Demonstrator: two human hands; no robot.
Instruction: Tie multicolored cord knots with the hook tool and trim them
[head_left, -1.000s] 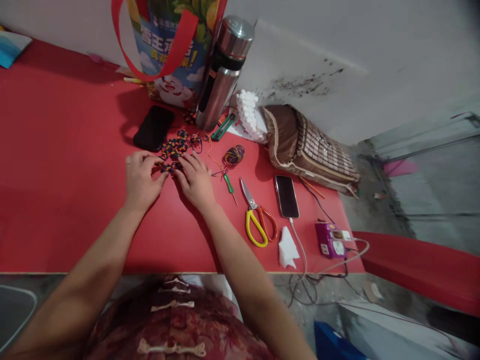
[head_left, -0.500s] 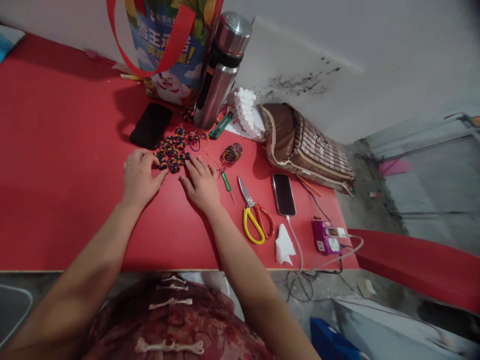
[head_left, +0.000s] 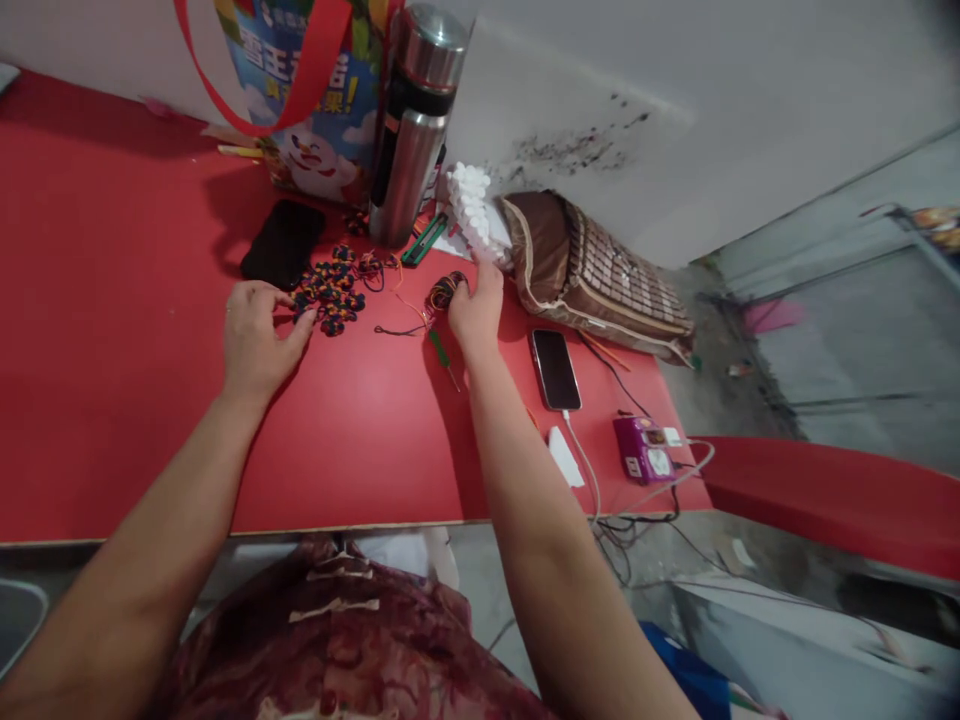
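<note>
A piece of knotted cord in dark blue, red and yellow lies on the red table. My left hand is at its left edge, fingers bent and thumb closed against the cords. A wound bundle of similar cord sits to the right. My right hand is beside this bundle, thumb touching its right side and fingers stretched forward, apart from the thumb. A dark cord loop trails left from the bundle. Just below lies a green-handled tool with a thin metal shaft. My right forearm hides most of the scissors.
A black phone, a printed bag and a steel flask stand or lie behind. A green cutter, a brown cushion, a charging phone, white paper and a purple power block are rightward.
My right hand has left the knotted cord piece and moved right to the wound bundle, its forearm now covering the scissors. My left hand stays at the knotted piece. The view has shifted slightly.
</note>
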